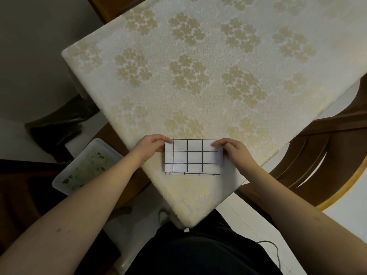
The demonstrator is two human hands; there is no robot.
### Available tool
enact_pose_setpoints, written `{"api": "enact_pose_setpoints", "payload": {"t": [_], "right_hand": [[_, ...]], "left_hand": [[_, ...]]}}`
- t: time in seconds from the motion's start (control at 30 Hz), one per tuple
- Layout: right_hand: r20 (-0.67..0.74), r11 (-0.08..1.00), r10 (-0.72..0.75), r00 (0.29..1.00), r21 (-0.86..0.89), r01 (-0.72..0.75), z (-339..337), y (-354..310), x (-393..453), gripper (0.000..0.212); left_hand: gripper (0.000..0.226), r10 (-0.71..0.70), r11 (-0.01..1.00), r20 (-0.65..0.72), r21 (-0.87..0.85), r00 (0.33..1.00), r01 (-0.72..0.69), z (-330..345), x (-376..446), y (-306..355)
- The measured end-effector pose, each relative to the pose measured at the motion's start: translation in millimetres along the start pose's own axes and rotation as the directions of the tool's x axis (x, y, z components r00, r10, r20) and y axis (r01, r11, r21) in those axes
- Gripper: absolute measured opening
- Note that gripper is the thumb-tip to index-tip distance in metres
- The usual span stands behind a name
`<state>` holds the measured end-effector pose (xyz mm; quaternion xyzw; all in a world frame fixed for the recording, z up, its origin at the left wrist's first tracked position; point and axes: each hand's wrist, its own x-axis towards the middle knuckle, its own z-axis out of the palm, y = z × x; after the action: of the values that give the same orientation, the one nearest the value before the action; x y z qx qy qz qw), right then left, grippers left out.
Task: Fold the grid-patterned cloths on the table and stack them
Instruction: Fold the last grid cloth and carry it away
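Head view: grid-patterned cloth (192,156) lies folded into a rectangle at the near corner of the table (198,76), on the floral tablecloth. Left hand (152,146) pinches its far-left corner, fingers curled over the edge; right hand (233,150) pinches the far-right corner likewise. A lower layer peeks out along the near edge, so it's already doubled.

Step in hand, my read: mid-fold, edges being aligned or set up for another halving. Next move needs both corners carried together evenly, edges matched, then pressed flat.

No other cloths or stack in view. Thumbs hidden under the cloth; layer count unclear. White tray (85,165) on the floor at left, contents murky.
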<state>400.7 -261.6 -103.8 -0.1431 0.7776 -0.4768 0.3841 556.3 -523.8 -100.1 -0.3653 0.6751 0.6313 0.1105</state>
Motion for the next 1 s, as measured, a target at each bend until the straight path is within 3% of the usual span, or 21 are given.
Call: {"api": "enact_pose_setpoints", "payload": {"t": [0.13,0.3,0.43,0.57,0.67,0.8,1.0], "right_hand": [[-0.076,0.997,0.025,0.997,0.074,-0.019,12.1,-0.8,-4.0,0.031],[-0.091,0.995,0.068,0.994,0.081,-0.061,22.2,4.2,-2.6,0.055],[0.037,0.97,0.142,0.989,0.196,-0.147,17.5,-0.2,-3.8,0.045],[0.133,0.97,0.202,0.97,0.11,-0.217,11.6,-7.9,0.7,0.025],[0.122,0.973,0.202,0.972,0.086,-0.213,9.5,-17.8,-0.7,0.024],[0.141,0.953,0.217,0.966,0.185,-0.242,9.0,-17.9,0.5,0.031],[0.11,0.929,0.244,0.963,0.257,-0.265,11.0,-10.1,-2.1,0.026]], "left_hand": [[0.015,0.065,0.998,0.005,0.027,0.998,-0.065,-1.4,-3.3,-4.1],[0.027,0.117,0.993,0.001,0.009,0.993,-0.117,2.4,-11.3,-3.4],[0.053,0.109,0.99,0.001,-0.087,0.994,-0.108,-1.0,-13.0,-1.4],[0.07,0.062,0.994,0.01,-0.092,0.998,-0.061,-2.5,-17.7,-3.2],[0.059,-0.043,0.992,0.002,-0.117,0.999,0.043,-1.9,-23.5,-8.9],[0.024,-0.149,0.956,-0.006,-0.258,0.989,0.143,5.2,-31.2,-10.0],[0.021,-0.255,0.869,-0.096,-0.459,0.962,0.184,25.0,-35.2,-1.5]]}}
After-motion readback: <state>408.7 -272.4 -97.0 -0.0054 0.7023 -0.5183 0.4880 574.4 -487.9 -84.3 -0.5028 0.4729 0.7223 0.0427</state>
